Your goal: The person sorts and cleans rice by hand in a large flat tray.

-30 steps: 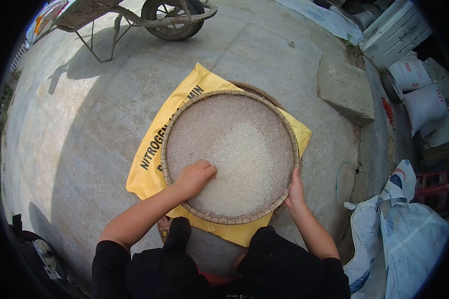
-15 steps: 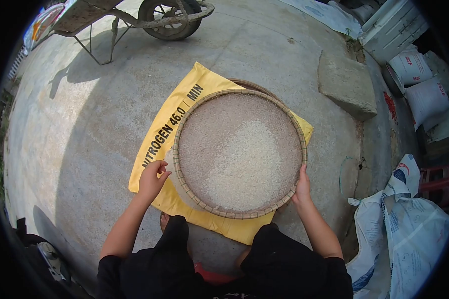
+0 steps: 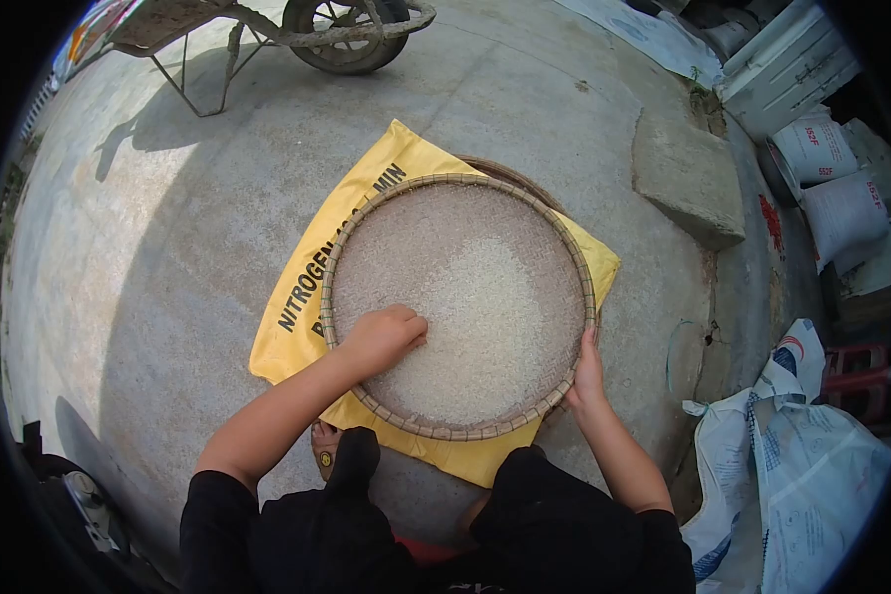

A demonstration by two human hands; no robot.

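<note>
A round woven winnowing basket (image 3: 329,297) sits in front of me, with pale rice grains (image 3: 495,317) heaped in its middle and lower right. My left hand (image 3: 384,339) reaches over the left rim, its fingers pinched together just above the grains. Whatever the fingertips hold, if anything, is too small to make out. On the right side, my right hand (image 3: 586,374) grips the basket's rim, thumb on top and the other fingers hidden beneath. Under the basket lies a yellow printed sack (image 3: 287,337). Behind it, the edge of a second round basket (image 3: 510,176) shows.
A wheelbarrow (image 3: 346,45) stands at the top left on the concrete floor (image 3: 208,228). To the right are a concrete block (image 3: 688,178), white filled sacks (image 3: 846,208) and a large white plastic sack (image 3: 812,485). A red stool (image 3: 856,381) is partly hidden behind it.
My left hand has moved from outside the left rim to over the rice, its fingers now closed. The basket has shifted slightly left, with my right hand still on its rim.
</note>
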